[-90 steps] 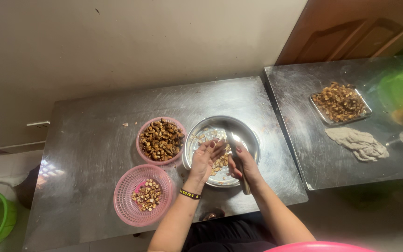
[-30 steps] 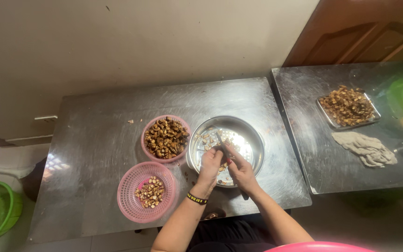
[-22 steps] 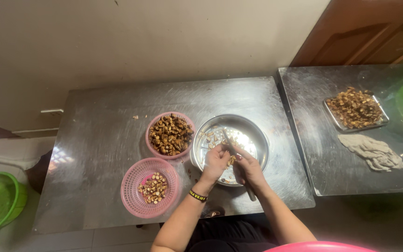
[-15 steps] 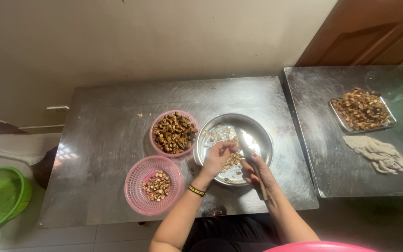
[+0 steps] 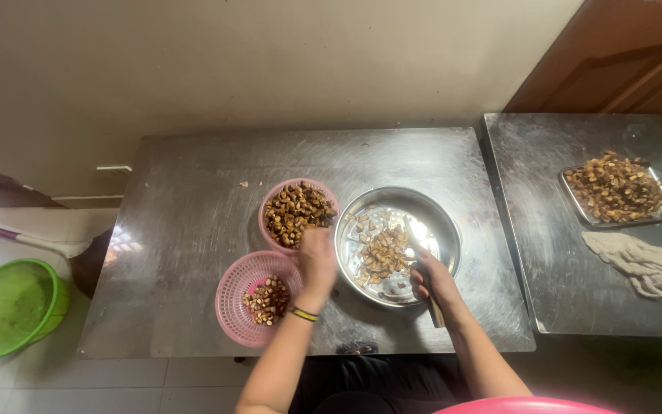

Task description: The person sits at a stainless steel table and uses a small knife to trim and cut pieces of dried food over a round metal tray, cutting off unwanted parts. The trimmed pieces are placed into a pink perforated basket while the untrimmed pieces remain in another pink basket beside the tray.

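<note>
My left hand (image 5: 317, 261) hovers between the two pink baskets, blurred, close to the upper pink basket (image 5: 297, 212) full of brown pieces; I cannot tell whether it holds anything. My right hand (image 5: 433, 280) grips a knife (image 5: 421, 263) over the near rim of the round steel bowl (image 5: 438, 218), which holds cut brown and pale pieces. The lower pink basket (image 5: 248, 299) has a small heap of pieces and sits just left of my left wrist.
All stand on a steel table (image 5: 193, 230). A second steel table (image 5: 538, 230) on the right carries a tray of brown pieces (image 5: 615, 188) and a crumpled grey cloth (image 5: 641, 264). A green basin (image 5: 9, 307) and a broom (image 5: 32, 244) are on the floor, left.
My left hand has left the steel bowl and moved left toward the pink baskets. My right hand stays at the bowl with the knife. The camera view has shifted a little.
</note>
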Tool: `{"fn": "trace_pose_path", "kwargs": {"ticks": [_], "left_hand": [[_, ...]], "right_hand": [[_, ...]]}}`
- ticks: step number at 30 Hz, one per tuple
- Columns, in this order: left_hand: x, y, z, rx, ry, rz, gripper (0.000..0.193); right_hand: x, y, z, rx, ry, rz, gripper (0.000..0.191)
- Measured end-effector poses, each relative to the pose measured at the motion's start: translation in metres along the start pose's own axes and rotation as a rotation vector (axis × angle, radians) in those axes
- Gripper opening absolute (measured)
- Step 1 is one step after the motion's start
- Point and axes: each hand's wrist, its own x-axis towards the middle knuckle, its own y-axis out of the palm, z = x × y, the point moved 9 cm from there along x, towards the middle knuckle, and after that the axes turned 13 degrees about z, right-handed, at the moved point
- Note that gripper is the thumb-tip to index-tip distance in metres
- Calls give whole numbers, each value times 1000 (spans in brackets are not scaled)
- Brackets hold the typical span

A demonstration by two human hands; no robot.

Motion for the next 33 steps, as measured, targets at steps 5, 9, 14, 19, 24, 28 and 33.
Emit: {"fn": "trace_pose_path", "kwargs": {"ticks": [5,9,14,19,24,28,33], "left_hand": [[3,-69,58,345,-363,-94,33],[1,-76,57,363,-313,-61,22],[-4,-73,67,-49,-206,-84,18],[-12,-33,81,-787,-265,179,28],[-36,-17,40,-1058,113,343,39],[-53,-6,43,-964,-8,386,36],[-54,-2,38,-938,63,426,34]], "right_hand": [[5,-1,-2,64,-46,30,28],[8,-4,-14,110,27,-68,44],[11,27,-22,-101,60,152,53],[3,93,3,-840,-426,307,61],[7,139,-10,-924,-444,456,66],[10,140,-15,-1019,-304,397,68],[3,143,-5,-991,-381,393,61]]}}
